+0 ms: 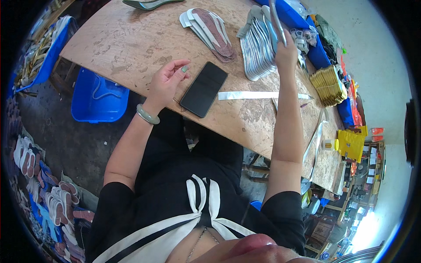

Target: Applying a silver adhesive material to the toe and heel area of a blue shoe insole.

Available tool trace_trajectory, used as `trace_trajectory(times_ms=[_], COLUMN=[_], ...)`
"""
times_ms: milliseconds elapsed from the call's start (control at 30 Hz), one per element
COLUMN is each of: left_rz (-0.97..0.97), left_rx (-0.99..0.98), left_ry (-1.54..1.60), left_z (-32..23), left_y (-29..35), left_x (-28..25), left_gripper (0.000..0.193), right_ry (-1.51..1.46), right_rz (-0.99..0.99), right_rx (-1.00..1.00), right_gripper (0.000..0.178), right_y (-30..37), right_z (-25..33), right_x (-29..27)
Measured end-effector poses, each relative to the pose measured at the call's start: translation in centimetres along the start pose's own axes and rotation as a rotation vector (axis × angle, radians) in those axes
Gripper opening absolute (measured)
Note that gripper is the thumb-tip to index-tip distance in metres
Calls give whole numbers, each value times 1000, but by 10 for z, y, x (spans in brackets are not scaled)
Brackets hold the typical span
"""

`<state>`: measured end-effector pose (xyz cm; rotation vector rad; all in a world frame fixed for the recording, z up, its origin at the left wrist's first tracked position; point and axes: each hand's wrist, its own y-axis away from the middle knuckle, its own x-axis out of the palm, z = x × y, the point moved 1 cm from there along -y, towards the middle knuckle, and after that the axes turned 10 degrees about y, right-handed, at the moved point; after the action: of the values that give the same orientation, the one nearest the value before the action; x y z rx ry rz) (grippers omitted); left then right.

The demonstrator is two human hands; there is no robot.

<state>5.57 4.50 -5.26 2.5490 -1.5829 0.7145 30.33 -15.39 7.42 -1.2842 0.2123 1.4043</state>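
Note:
My right hand (287,50) reaches over the far right of the table and is closed on a shoe sole (276,22) with a silver edge, held up on its side. Below and left of it stands a packed row of similar silver-edged soles (258,50). My left hand (169,79), with a pale bangle at the wrist, hovers near the table's front edge, fingers loosely bent and apart, nothing visible in them. Beside it lies a black phone (204,89). A white strip (247,95) runs from near the phone under my right forearm.
A fan of insoles (210,33) lies at the table's (118,48) far middle, a green sole (151,3) at its far edge. Gold-edged soles (328,86) stand at the right by blue bins (322,55). A blue tub (98,98) sits left, below the table.

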Motion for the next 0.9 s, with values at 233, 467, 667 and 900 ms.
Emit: trace_trajectory(times_ms=[233,467,667,900], left_rz=[5,18,17,24], left_rx=[-3,-6,-17,1], left_ry=[-24,-3,-34,-24], left_z=[-3,-1,0,4], left_y=[1,-1,-1,0], left_x=[3,4,3,1], left_gripper=[26,25,24,25], right_ry=[155,156,-122,43], right_rz=[-63,27,-230,-101], right_rx=[-203,-170,-231,-353], right_gripper=[41,49,37,30], right_y=[-10,-9,5,23], right_z=[-4,-24,-24,-15], right_x=[-2,14,6,6])
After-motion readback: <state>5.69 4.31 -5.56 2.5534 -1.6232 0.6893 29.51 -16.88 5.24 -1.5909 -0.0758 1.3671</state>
